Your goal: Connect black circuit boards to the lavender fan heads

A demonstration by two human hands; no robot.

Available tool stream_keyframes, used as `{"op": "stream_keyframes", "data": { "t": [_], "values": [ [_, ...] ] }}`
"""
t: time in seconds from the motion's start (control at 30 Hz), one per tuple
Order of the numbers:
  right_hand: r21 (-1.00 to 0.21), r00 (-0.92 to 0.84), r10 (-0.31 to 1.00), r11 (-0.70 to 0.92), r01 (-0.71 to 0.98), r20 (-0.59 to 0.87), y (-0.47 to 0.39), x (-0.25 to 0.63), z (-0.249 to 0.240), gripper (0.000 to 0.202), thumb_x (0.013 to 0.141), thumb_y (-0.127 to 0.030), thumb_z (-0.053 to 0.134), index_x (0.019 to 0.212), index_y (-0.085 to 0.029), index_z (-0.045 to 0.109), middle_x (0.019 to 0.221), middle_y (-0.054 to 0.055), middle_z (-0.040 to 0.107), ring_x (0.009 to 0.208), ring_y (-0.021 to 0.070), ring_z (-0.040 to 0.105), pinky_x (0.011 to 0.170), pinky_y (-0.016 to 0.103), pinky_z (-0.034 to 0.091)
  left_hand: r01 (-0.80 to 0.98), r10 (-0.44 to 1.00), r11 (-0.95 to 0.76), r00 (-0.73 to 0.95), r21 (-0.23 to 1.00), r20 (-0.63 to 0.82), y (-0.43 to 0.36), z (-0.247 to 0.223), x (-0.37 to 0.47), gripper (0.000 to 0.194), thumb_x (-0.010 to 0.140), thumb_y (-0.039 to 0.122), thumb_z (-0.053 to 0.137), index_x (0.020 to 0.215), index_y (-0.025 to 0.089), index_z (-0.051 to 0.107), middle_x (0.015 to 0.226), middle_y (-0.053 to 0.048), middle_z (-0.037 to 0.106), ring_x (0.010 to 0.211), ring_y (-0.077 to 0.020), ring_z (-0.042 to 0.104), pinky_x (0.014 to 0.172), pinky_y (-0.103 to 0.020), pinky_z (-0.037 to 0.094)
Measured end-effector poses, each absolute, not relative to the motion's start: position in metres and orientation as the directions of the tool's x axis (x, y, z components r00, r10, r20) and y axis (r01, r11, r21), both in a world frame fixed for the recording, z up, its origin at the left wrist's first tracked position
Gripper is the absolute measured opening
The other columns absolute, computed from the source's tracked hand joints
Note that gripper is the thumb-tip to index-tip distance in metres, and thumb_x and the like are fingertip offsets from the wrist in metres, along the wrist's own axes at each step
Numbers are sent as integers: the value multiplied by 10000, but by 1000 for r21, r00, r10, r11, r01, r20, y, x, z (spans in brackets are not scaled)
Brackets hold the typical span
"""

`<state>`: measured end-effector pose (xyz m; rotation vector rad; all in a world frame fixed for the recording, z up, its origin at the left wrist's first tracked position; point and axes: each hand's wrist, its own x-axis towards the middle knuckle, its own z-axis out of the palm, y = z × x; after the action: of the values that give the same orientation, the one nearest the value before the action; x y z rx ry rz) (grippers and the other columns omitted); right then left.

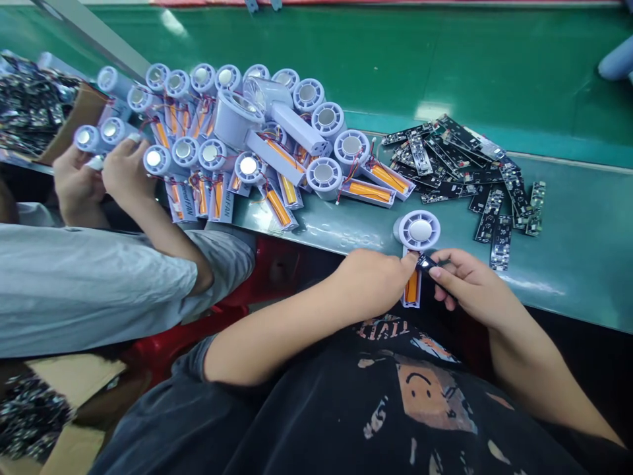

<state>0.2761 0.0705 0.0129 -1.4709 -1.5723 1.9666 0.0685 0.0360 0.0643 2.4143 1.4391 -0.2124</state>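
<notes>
Right at the table's front edge, a lavender handheld fan [420, 231] lies with its round head up and an orange battery [411, 288] in its opened handle. My left hand [378, 280] is closed at the handle, its fingertips by the wires just under the head. A small black circuit board [442, 277] is pinched between the thumb and fingers of my right hand [469, 284]; its far end touches or nearly touches my left fingertips. Beyond my right hand lies a loose pile of black circuit boards [459, 158].
Many lavender fans [247, 168] with exposed batteries crowd the green table [326, 227] to the left. A co-worker's hands [126, 168] hold a fan there. Cardboard boxes of dark parts stand at far left [74, 125] and lower left [74, 435]. A red stool [257, 270] is below the table.
</notes>
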Motion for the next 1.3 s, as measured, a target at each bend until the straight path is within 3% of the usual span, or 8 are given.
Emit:
{"op": "stream_keyframes", "data": {
  "t": [0.07,0.13,0.2,0.3,0.57,0.93,1.2,1.3],
  "values": [
    [-876,-450,774,-273,398,-445,69,278,10,443,870,-582,634,1122,-229,544,658,-40,610,434,115,499,425,251,401,852,851,-499,516,157,-100,38,63,60,354,997,230,447,1309,155,596,908,-100,769,784,-233,730,649,-317,533],
    [-886,-425,881,14,464,-209,67,279,10,322,912,-459,621,1154,-250,577,849,11,648,598,146,594,531,286,474,835,839,-543,536,90,93,43,60,54,397,1010,197,418,1385,215,548,1209,-116,727,1084,-257,695,845,-377,545],
    [-771,-440,897,316,553,52,66,281,13,188,938,-346,605,1099,-261,651,972,46,640,795,186,640,661,323,513,801,793,-597,583,34,177,50,53,53,456,1010,151,406,1442,270,491,1479,-85,570,1364,-265,530,1017,-429,480],
    [-569,-531,819,549,612,219,61,282,19,159,960,-316,604,1050,-253,718,982,61,640,822,195,635,693,335,511,772,760,-635,624,4,180,59,43,55,416,1019,159,411,1399,282,529,1520,-59,521,1409,-274,458,1012,-418,460],
    [-480,-501,817,575,663,287,51,278,22,203,964,-267,610,1102,-235,756,893,64,652,777,199,606,710,363,502,871,895,-435,393,228,210,57,32,61,290,891,333,681,1175,272,673,1178,-101,606,1054,-281,504,875,-416,452],
    [-527,-486,803,594,607,345,61,278,7,224,950,-305,651,1150,-250,737,894,56,654,817,209,601,747,380,488,776,878,-454,474,437,70,63,35,61,241,894,339,694,1110,233,698,1219,-84,640,1147,-271,523,975,-444,457],
    [-407,-521,711,700,587,472,50,286,3,233,920,-148,670,1109,-278,712,971,49,699,873,204,663,791,384,519,778,874,-442,485,447,21,66,37,62,207,886,328,711,1057,212,700,1170,-65,670,1087,-268,563,972,-448,469],
    [-378,-536,691,719,584,486,51,286,-4,247,902,-154,692,1133,-244,703,1037,91,693,901,222,666,780,395,549,756,863,-463,503,463,42,65,37,59,300,889,320,702,1169,218,665,1241,-85,653,1155,-291,563,1011,-470,466]
  ]
}}
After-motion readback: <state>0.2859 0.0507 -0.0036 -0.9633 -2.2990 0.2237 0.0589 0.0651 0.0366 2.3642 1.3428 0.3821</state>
